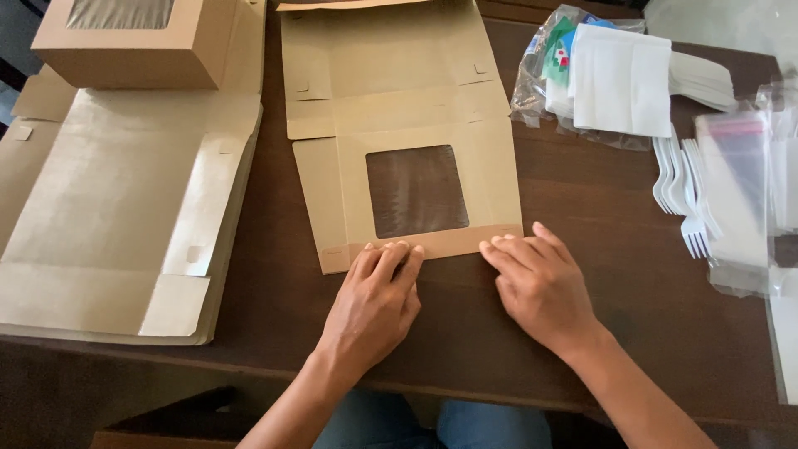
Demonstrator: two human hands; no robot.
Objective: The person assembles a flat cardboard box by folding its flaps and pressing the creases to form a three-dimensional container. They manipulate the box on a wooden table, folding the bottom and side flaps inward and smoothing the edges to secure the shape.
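One unfolded brown cardboard box blank (399, 125) with a single square clear window (416, 191) lies flat in the middle of the dark wooden table (598, 191). Both hands rest at its near edge, on the narrow front flap (445, 241). The left hand (374, 303) lies palm down with its fingers (391, 254) loosely curled and their tips pressing on the flap; it grips nothing. The right hand (540, 283) is also flat and unclenched, its fingertips (499, 245) touching the flap's right end without closing around it. The two hands sit near each other, a short gap between them. On the left, a stack of flat box blanks (125, 208) lies spread out; the number of sheets in it cannot be counted. At the far left, one assembled box (133, 50), also with a window in its lid, stands on that stack. At the far right sits one pile of white paper napkins (623, 79), partly inside a clear plastic bag (540, 58). Just nearer than the napkins lie several white plastic forks (686, 191), about four, overlapping so that the exact count is unclear. Clear plastic sleeves (740, 191) lie along the right edge of the table, partly overlapping the forks.
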